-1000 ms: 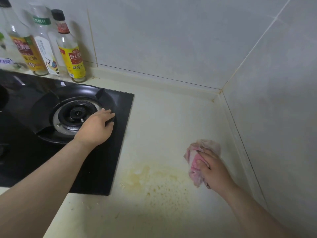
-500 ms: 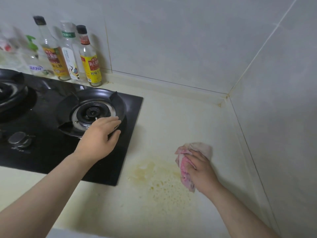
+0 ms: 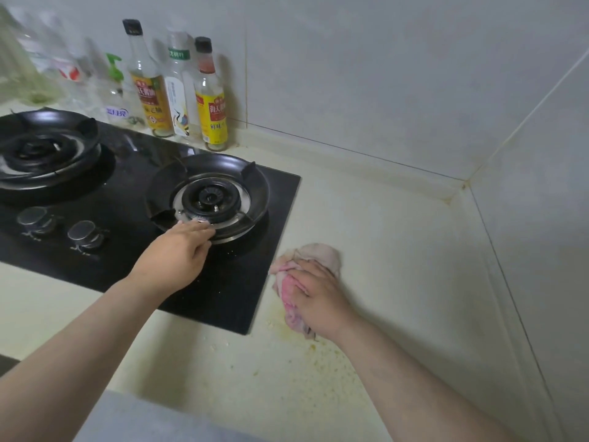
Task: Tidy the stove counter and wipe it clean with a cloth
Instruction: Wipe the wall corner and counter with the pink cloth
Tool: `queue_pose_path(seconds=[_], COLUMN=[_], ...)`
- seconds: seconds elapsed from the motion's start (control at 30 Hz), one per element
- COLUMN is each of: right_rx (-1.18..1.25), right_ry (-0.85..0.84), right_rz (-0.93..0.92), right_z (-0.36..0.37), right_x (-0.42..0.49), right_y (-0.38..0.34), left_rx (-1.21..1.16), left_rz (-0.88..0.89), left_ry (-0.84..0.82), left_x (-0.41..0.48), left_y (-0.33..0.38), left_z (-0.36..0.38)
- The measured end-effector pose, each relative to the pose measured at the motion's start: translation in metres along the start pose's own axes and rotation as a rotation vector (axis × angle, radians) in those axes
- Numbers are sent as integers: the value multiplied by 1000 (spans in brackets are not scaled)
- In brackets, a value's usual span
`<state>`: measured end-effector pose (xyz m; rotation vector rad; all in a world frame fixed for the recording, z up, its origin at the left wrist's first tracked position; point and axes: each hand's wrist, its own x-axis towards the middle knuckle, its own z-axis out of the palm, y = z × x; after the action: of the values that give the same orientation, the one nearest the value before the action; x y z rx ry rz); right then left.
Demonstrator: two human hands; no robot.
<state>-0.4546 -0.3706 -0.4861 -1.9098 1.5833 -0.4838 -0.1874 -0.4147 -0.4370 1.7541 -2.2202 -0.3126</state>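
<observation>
- The cloth (image 3: 318,255), pink and pale and bunched into a lump, lies on the cream tabletop (image 3: 392,224) just right of the black stove top's (image 3: 223,298) right edge, near its front corner.
- Its long axis runs near to far. The pale end points away toward the back wall, and the pink end points back toward the person, trailing out under the heel of the hand.
- The right hand (image 3: 315,295) lies on top of the cloth, its grip closed over it with the fingers (image 3: 302,269) curled into the folds, pressing it down on the tabletop.
- Yellowish stains and specks (image 3: 322,355) mark the tabletop just in front of the cloth and under the right forearm. A few pale crumbs (image 3: 220,346) sit near the stove top's front corner.
- The left hand (image 3: 173,255) reaches over the stove top, its grip open, with fairly straight fingers (image 3: 197,229) resting on the front rim of the right burner (image 3: 212,196) and holding nothing.
- A second burner (image 3: 35,148) sits farther left, with two round knobs (image 3: 84,232) in front of it.
- Bottles (image 3: 210,94) stand upright in a row along the tiled wall (image 3: 382,74) behind the stove top.
</observation>
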Motion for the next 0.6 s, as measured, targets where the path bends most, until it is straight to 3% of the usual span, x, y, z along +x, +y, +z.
queue_pose_path(seconds=[0.23, 0.47, 0.53, 0.6], right_rx=[-39, 694, 604, 221], right_ry=[1, 93, 19, 9], right_rz=[-86, 228, 120, -65], right_z=[15, 14, 26, 41], right_x=[7, -15, -22, -26], right_y=[-19, -41, -54, -66], left_rx=[18, -21, -21, -22], left_rz=[4, -29, -18, -2], left_ry=[-22, -40, -48, -63], left_x=[6, 8, 9, 10], left_y=[-8, -13, -14, -17], left_z=[-3, -1, -1, -2])
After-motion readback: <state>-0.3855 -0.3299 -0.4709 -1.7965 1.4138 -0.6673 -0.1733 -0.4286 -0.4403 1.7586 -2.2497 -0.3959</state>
